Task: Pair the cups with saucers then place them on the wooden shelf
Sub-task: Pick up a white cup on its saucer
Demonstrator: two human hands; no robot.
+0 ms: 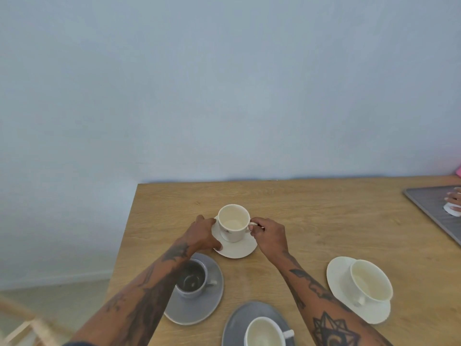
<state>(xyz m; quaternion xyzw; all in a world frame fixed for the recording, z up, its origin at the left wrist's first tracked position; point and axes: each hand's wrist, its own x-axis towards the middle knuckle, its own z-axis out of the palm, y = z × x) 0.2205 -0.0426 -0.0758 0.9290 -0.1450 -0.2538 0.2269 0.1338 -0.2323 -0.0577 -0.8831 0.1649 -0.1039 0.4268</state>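
A small cream cup (pixel 233 222) stands upright on a cream saucer (pixel 238 248) in the middle of the wooden table (pixel 311 221). My left hand (pixel 203 234) grips the saucer's left rim. My right hand (pixel 270 234) pinches the cup's handle on its right side. A grey cup (pixel 193 282) sits on a grey saucer (pixel 199 308) under my left forearm. A white cup (pixel 264 332) rests on a second grey saucer (pixel 240 320) at the bottom edge. At the right, a wide cream cup (pixel 371 280) sits on a white saucer (pixel 339 278).
A grey tray (pixel 429 208) lies at the table's far right, with another person's hand (pixel 455 199) on a white object there. A light wooden frame (pixel 27 330) shows at the bottom left, below the table. A pale blue wall stands behind the table's far edge.
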